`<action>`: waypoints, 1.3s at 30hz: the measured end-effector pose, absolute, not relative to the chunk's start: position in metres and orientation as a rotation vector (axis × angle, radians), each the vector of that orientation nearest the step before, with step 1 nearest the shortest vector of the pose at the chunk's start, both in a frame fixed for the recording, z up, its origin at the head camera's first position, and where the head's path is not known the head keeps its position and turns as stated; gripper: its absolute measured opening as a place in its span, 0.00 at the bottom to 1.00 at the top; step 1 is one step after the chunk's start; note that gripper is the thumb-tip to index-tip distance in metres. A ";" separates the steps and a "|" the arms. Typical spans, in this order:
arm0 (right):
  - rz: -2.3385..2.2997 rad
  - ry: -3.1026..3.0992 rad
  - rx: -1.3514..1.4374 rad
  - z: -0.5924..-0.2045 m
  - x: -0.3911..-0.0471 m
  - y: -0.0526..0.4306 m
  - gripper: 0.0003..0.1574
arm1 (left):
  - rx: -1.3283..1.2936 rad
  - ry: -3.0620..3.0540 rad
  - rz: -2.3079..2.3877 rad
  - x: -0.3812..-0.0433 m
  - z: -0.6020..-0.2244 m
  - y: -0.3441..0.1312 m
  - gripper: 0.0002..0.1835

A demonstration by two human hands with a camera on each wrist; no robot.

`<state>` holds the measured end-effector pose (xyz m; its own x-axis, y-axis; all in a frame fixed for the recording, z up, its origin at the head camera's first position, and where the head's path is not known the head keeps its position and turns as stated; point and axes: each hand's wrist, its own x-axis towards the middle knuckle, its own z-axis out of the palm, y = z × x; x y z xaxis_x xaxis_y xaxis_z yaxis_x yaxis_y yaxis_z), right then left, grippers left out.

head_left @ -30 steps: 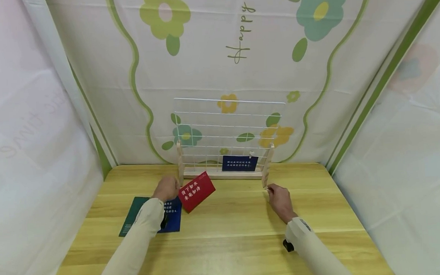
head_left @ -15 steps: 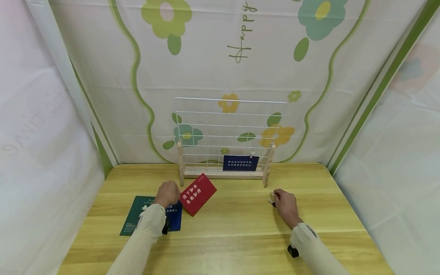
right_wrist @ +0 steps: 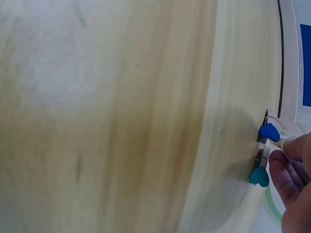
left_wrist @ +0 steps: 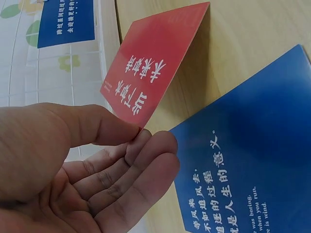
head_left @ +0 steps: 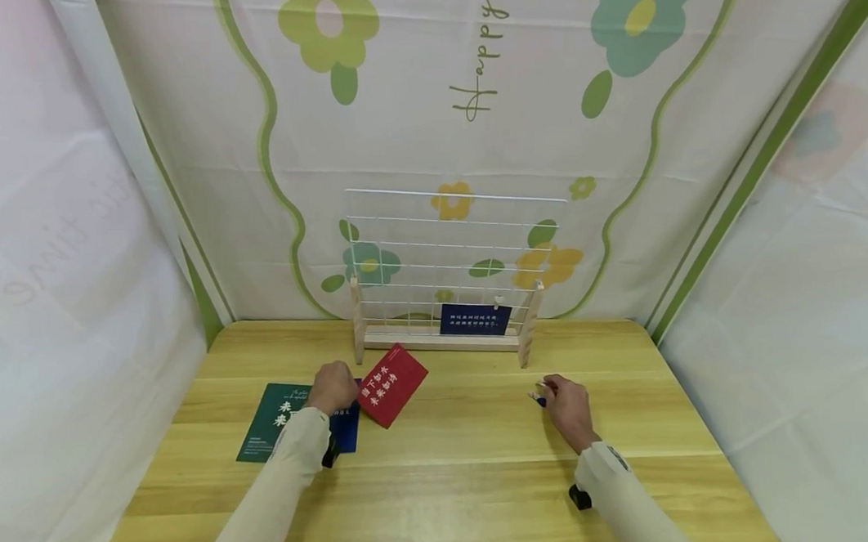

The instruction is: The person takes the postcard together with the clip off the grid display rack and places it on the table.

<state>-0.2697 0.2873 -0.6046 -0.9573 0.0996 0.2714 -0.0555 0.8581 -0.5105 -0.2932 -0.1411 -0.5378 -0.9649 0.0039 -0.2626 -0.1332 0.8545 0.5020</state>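
We reach forward with both arms: our left arm [head_left: 269, 496] and right arm [head_left: 630, 498], in pale sleeves, slant inward towards the rack [head_left: 441, 342]. Our left hand [head_left: 333, 388] is in front of the rack and slightly to its left, back uppermost — its thumb [left_wrist: 95, 121] pressed to the forefinger in a pinch, the other fingers bent loosely. Our right hand [head_left: 568, 411] is in front of the rack, towards its right — fingers bent, though whether they grip anything we cannot tell.
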 end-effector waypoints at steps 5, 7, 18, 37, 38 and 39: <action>0.774 -2.736 -0.045 -0.606 -0.268 0.288 0.12 | -0.111 2.761 0.774 -0.292 -0.540 -0.140 0.18; 0.778 -2.747 -0.058 -0.606 -0.268 0.288 0.12 | -0.109 2.762 0.774 -0.292 -0.541 -0.139 0.17; 0.815 -2.745 -0.088 -0.608 -0.268 0.289 0.13 | -0.163 2.712 0.748 -0.291 -0.548 -0.137 0.13; 0.719 -2.783 -0.060 -0.606 -0.267 0.295 0.11 | -0.180 2.642 0.753 -0.287 -0.557 -0.134 0.10; 0.712 -2.785 -0.056 -0.605 -0.267 0.296 0.11 | -0.179 2.640 0.756 -0.287 -0.558 -0.134 0.10; 0.705 -2.786 -0.050 -0.605 -0.267 0.296 0.11 | -0.176 2.638 0.762 -0.287 -0.559 -0.133 0.10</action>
<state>-0.2668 0.2962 -0.6052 -0.9640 0.0977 0.2475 -0.0319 0.8811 -0.4718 -0.2867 -0.1333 -0.5590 -0.9168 -0.0130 -0.3992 -0.2238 0.8446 0.4864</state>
